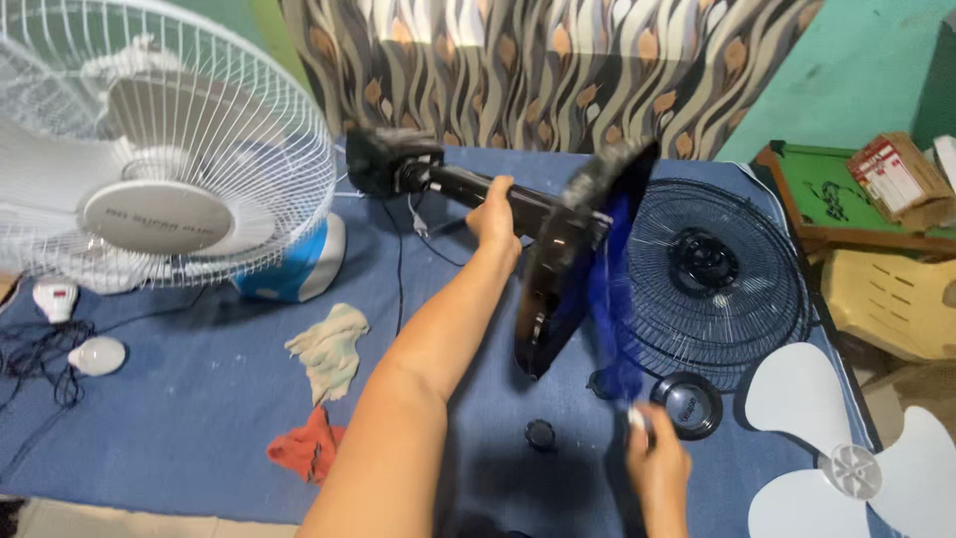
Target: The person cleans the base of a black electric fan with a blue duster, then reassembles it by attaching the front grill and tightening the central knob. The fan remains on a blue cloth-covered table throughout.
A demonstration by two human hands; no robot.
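Observation:
My left hand grips the black stem of a black fan held tilted over the blue-covered table; its base points to the far left and its rear guard hangs toward me. My right hand holds a blue brush against the guard, motion-blurred. A loose black front grille lies flat to the right. A round black cap sits beside my right hand, and a small black knob lies near the front edge.
A white fan with a blue base stands at the left. A cream rag and an orange rag lie mid-table. White fan blades rest at lower right. A bulb, cables, a yellow chair and a box are around.

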